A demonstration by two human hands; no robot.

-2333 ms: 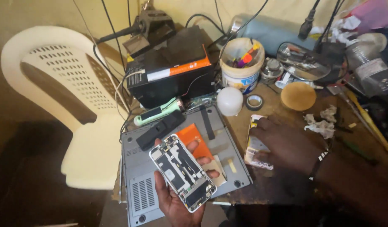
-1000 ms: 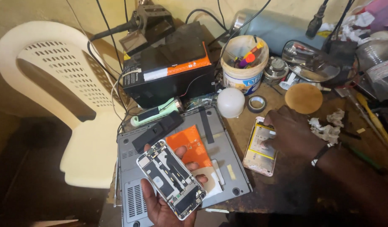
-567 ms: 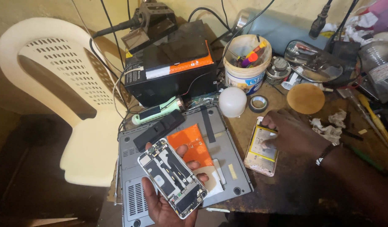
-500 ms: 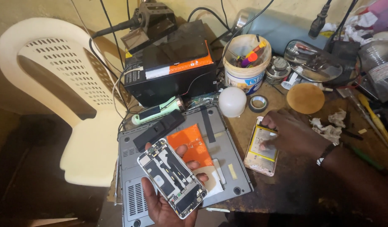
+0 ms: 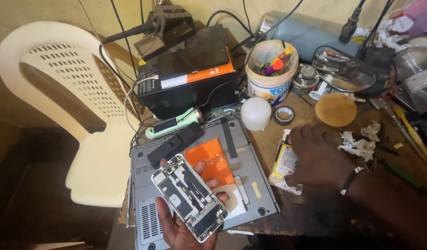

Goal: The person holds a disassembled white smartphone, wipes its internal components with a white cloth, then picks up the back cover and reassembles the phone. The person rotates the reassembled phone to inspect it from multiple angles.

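While the left hand (image 5: 183,227) cradles it from below at the bottom edge of the view, the opened white-framed smartphone (image 5: 190,198) lies tilted across the palm, back cover off — dark boards, silver shields and thin flex strips all on show. Fingers curl up around its right side, so the grip is closed on the frame; the wrist is cut off by the picture's edge. Under it sits a grey upturned laptop base (image 5: 250,157) with vent slots, an orange rectangular card (image 5: 211,159) lying on top, partly hidden by the phone. Over to the right, the right hand (image 5: 317,155) presses flat, fingers together, on a small clear packet with a yellow-edged part inside (image 5: 283,164) — what the part is, hard to make out. Its forearm fades into shadow, a thin dark wristband (image 5: 350,178) showing. Just past that, crumpled white tissue (image 5: 359,143) and a round wooden lid (image 5: 336,109). Further back, a white plastic dome (image 5: 256,112), a white plastic tub full of coloured pens (image 5: 270,74) and a black box with an orange stripe (image 5: 188,83). Left of the desk stands a cream plastic chair (image 5: 70,97).
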